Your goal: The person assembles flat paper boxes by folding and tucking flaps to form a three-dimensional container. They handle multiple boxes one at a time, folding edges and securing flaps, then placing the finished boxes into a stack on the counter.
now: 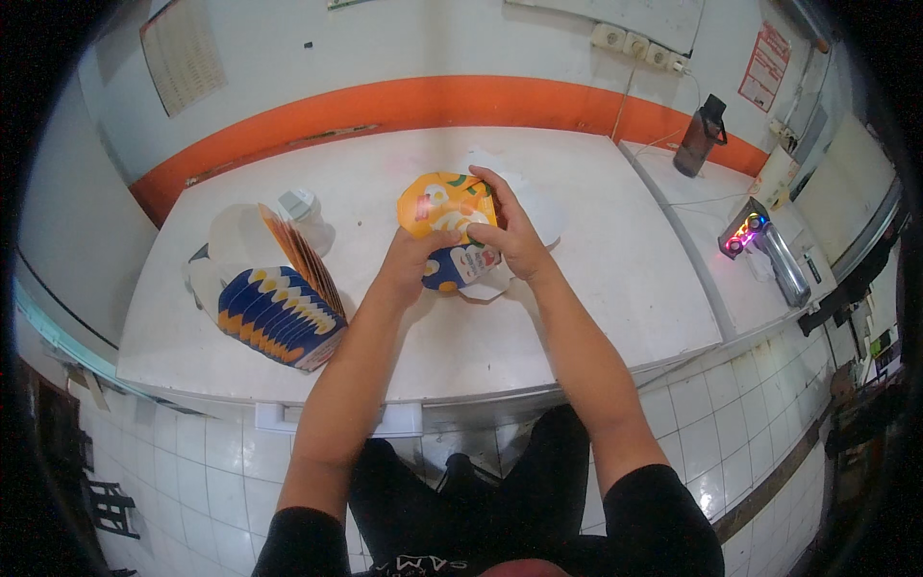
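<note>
White wall (385, 48) with an orange band (442, 101) along its lower part, white tiled floor (216, 447) below. Paper sheet (183, 58) up at left, row of sockets (632, 44) upper right, red-and-white notice (765, 65) farther right. White tabletop (615, 288) in front of the person.

Folded carton (442, 199) is held above the middle of the tabletop, both hands on it. Upper part yellow, lower part dark blue, printed; a pale flap shows at the bottom. Left hand (415, 252) grips the left side, thumb across the front, other fingers mostly hidden behind. Right hand (512, 229) pinches the right side, thumb on the front, a fingertip by the top right corner. Thumbs point toward each other, near but apart. Forearms come up from the lower edge, black short sleeves (663, 519).

Left on the tabletop: stack of nested cartons (274, 313), blue with orange and white print, tilted, near the left forearm. Pale object (300, 204) just behind it, kind unclear. Pale flat piece (545, 219) lies behind the right hand, partly covered.

Right, on an adjoining white surface (663, 188): dark bottle (694, 146) upright near the wall, device with coloured lights (743, 234), grey elongated object (785, 271) just beside it.
</note>
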`<state>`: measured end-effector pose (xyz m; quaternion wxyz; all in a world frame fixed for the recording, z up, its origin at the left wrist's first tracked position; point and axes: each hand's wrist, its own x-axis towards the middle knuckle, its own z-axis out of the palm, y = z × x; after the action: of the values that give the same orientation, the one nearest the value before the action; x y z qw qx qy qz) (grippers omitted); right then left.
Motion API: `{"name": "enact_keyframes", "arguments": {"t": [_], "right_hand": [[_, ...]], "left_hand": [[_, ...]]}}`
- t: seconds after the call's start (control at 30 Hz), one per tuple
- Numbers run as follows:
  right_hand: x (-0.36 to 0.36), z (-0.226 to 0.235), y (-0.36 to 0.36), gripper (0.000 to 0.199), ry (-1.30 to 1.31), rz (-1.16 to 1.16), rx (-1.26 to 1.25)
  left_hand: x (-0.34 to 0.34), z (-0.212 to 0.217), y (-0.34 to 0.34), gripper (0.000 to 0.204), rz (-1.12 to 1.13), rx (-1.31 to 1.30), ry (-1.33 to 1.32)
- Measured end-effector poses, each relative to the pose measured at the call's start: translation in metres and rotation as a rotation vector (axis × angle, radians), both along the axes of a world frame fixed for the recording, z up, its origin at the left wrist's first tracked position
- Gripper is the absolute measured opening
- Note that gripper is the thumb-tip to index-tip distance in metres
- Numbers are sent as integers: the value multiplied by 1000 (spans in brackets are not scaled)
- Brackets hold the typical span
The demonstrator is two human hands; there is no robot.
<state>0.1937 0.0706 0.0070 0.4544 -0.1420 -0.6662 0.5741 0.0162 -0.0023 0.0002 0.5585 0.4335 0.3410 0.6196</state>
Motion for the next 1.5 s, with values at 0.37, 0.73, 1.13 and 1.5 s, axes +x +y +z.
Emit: {"name": "enact_keyframes", "arguments": {"t": [0.37, 0.73, 1.13, 1.5], "right_hand": [[-4, 4, -12, 99, -85, -24, 20], [11, 0, 6, 93, 506, 155, -412], [16, 7, -2, 100, 62, 225, -167], [20, -22, 37, 127, 229, 55, -243]], "left_hand": [[-11, 5, 0, 55, -26, -46, -139], [22, -20, 15, 125, 175, 284, 312], [3, 12, -8, 146, 211, 286, 258], [-6, -33, 29, 137, 294, 311, 519]]}}
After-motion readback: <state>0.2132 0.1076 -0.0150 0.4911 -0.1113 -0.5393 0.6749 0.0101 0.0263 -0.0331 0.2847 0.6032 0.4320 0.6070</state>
